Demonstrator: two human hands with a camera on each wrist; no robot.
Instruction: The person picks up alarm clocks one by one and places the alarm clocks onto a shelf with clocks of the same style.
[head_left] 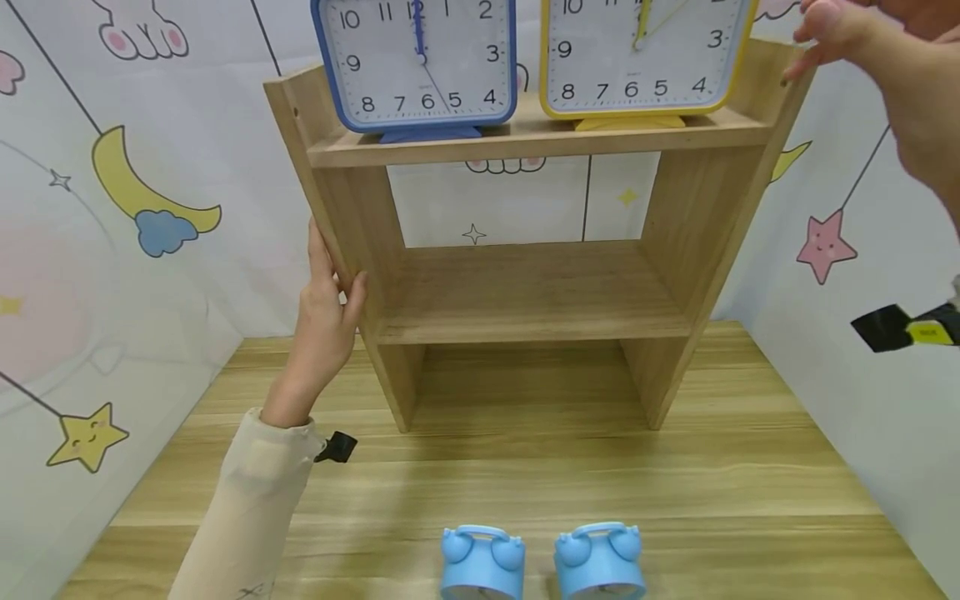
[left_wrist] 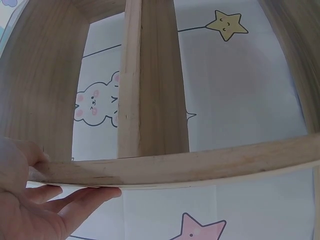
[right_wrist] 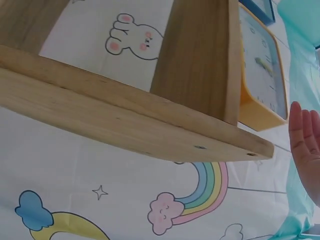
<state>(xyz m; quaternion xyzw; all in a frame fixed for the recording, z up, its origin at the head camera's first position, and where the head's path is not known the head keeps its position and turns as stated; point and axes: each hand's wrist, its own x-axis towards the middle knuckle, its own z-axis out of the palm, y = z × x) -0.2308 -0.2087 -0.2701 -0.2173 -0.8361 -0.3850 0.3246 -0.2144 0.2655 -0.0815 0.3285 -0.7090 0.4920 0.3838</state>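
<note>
A two-tier wooden shelf (head_left: 536, 292) stands upright on the table. My left hand (head_left: 324, 321) grips its left side panel; in the left wrist view the thumb (left_wrist: 32, 151) lies on one side and the fingers (left_wrist: 92, 201) on the other. On the upper tier sit a blue-framed square clock (head_left: 461, 79) at left and a yellow-framed square clock (head_left: 600, 87) at right, their tops cut off in the head view. My right hand (head_left: 892, 75) is by the shelf's upper right corner. The right wrist view shows its fingers (right_wrist: 297, 125) extended, apart from the wood and holding nothing.
Two small light-blue alarm clocks (head_left: 483, 567) (head_left: 600, 567) stand side by side at the table's near side. White patterned cloth (head_left: 60, 167) walls in the wood-grain table (head_left: 525, 483) at the back and both sides.
</note>
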